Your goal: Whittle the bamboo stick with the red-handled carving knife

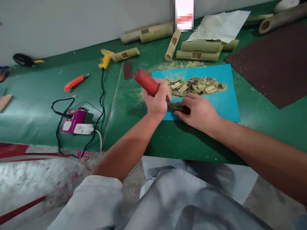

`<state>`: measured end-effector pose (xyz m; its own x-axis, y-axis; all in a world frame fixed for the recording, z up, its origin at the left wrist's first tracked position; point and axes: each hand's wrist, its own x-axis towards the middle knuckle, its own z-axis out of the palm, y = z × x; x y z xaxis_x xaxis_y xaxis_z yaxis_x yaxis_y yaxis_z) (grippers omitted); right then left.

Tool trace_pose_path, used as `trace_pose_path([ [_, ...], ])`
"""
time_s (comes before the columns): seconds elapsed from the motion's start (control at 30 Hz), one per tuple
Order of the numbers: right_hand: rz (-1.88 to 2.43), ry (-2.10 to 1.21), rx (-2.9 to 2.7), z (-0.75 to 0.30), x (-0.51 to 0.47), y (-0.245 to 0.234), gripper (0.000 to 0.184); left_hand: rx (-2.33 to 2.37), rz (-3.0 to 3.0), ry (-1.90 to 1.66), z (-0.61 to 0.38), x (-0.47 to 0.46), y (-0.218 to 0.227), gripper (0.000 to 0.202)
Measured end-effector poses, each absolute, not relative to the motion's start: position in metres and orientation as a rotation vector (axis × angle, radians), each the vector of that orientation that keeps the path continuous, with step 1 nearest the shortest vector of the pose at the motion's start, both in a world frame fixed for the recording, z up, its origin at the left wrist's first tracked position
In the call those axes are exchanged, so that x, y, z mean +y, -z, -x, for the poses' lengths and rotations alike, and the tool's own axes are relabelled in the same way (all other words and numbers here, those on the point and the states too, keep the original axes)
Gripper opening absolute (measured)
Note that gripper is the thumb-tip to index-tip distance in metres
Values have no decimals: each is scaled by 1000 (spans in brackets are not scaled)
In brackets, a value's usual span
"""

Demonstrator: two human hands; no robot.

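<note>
My left hand (pixel 157 97) is wrapped around a thick red cylindrical tool (pixel 145 80), whose blunt end points up and to the left. The tool's lower end is hidden by my fingers. My right hand (pixel 200 110) grips a short greenish bamboo tube (pixel 177 106) low over the near edge of a blue sheet (pixel 227 110). One end of the tube meets my left fist; I cannot tell whether the tool touches it. Just behind both hands, a heap of bamboo chips and shavings (pixel 199 86) lies on the sheet.
Cut bamboo tubes (pixel 201 47) lie along the back, some under white paper (pixel 216 25). To the left are a yellow glue gun (pixel 104 59), an orange utility knife (pixel 75 82) and a purple power block (pixel 73 120) with cables. A dark brown sheet (pixel 273 64) covers the right.
</note>
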<state>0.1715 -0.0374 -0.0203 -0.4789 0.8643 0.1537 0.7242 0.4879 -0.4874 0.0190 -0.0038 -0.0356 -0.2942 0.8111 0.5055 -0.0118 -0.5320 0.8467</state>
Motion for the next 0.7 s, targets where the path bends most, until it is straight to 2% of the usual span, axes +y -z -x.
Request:
trace_pose_path([
  [0.7,1317,-428,-2414,-170,-40,26,13,1057,-1377,-1886,-18,-3,34,53],
])
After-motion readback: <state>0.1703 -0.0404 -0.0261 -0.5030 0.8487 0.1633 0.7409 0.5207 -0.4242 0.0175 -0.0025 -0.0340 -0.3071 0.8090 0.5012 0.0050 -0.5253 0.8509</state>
